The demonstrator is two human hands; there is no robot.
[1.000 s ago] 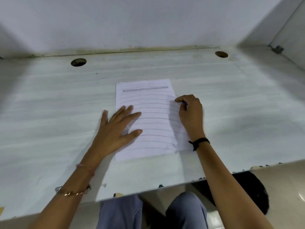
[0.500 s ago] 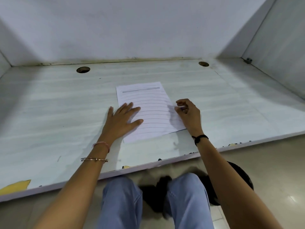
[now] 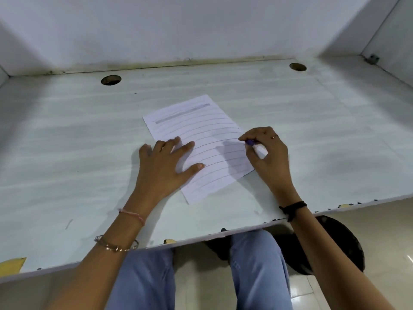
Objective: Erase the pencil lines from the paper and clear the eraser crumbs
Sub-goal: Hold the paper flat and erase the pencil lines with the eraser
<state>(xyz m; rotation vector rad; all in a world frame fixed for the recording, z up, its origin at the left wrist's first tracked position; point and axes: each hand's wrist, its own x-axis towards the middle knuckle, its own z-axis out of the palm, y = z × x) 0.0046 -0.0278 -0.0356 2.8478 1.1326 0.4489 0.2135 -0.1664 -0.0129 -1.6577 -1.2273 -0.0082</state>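
Observation:
A white sheet of paper (image 3: 201, 130) with several dark pencil lines lies on the pale desk (image 3: 67, 153), turned a little clockwise. My left hand (image 3: 165, 166) rests flat on the sheet's left edge, fingers spread. My right hand (image 3: 266, 151) is at the sheet's right edge, fingers curled and pinching a small eraser (image 3: 252, 143) with a purple end and a white body. The eraser tip is at the paper's right margin. I cannot make out any crumbs.
Two round cable holes (image 3: 111, 80) (image 3: 298, 67) sit near the back wall. White partition walls close the back and right side. The desk's chipped front edge (image 3: 201, 238) runs above my knees. A dark stool base (image 3: 339, 247) stands on the floor at right.
The view has shifted and the paper now lies rotated clockwise. My right hand has turned so the eraser shows between its fingers. My left hand stays flat on the sheet.

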